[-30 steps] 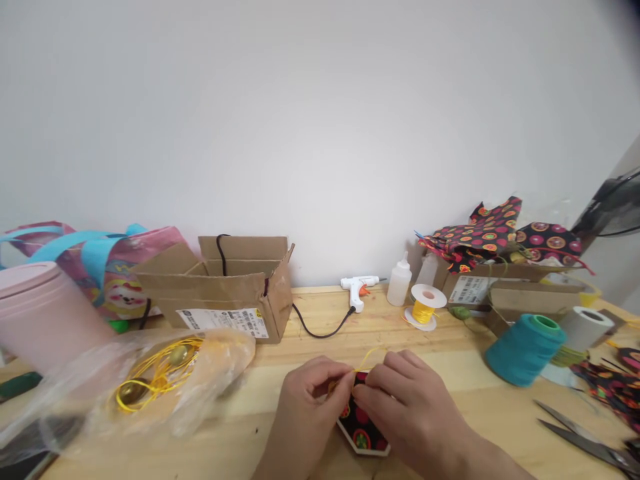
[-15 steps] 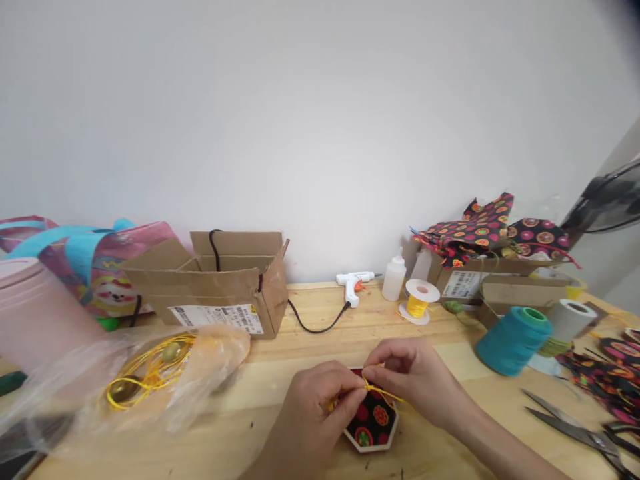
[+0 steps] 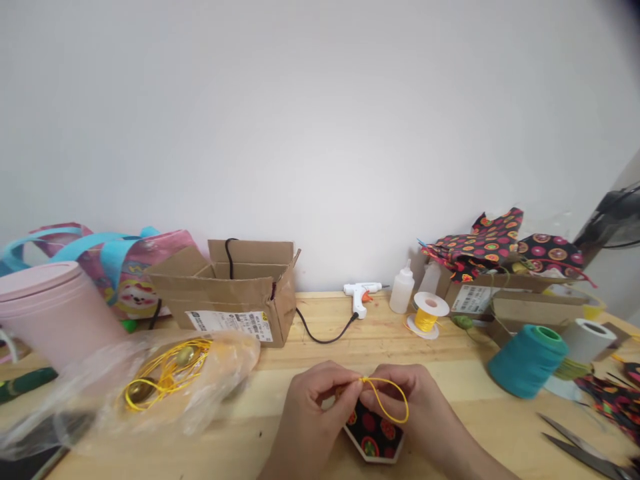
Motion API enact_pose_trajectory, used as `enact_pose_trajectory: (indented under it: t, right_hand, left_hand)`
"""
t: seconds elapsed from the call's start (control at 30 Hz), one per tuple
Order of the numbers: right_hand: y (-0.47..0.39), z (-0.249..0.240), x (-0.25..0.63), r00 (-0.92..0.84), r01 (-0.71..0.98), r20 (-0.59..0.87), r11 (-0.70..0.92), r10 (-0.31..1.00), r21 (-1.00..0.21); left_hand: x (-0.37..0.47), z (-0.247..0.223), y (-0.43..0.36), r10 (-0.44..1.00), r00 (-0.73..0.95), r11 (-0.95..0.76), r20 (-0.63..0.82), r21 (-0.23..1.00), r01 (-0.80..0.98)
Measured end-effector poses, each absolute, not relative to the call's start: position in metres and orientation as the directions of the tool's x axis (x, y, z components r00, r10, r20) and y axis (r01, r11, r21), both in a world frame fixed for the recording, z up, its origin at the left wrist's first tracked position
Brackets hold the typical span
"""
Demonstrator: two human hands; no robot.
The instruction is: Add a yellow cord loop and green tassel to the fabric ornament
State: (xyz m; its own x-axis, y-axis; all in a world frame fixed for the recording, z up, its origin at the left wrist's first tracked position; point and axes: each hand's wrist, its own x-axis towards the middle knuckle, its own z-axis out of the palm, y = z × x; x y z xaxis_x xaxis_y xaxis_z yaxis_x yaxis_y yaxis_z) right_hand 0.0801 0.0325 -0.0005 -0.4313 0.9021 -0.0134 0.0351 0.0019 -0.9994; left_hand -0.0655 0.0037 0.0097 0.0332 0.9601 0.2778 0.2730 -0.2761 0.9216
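Left hand [image 3: 320, 413]: thumb and forefinger pinched closed on yellow cord [image 3: 401, 421]
Fabric-covered hexagon [image 3: 370, 427]: on the table's near side, between the hands
Cord: now an open loop (loose ends trailed there earlier), suggesting knotting progress
Right hand [image 3: 425, 407]: fingers curled nearly closed; exact hold unclear

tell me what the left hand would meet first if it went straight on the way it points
The left hand would likely meet the right hand first, though depth is unclear.
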Motion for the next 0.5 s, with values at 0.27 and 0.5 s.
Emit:
enact_pose_trajectory:
  t: [0.27, 0.5]
  right_hand:
    - [0.032, 0.011, 0.084, -0.345, 0.252, 0.317, 0.413, 0.883, -0.875]
    - [0.035, 0.014, 0.090, -0.383, 0.294, 0.535, 0.648, 0.754, -0.702]
  left_hand:
    - [-0.062, 0.006, 0.007, 0.997, 0.053, -0.054, 0.056, 0.998, -0.034]
    - [-0.060, 0.003, 0.008, 0.999, 0.047, -0.003, 0.007, 0.996, -0.093]
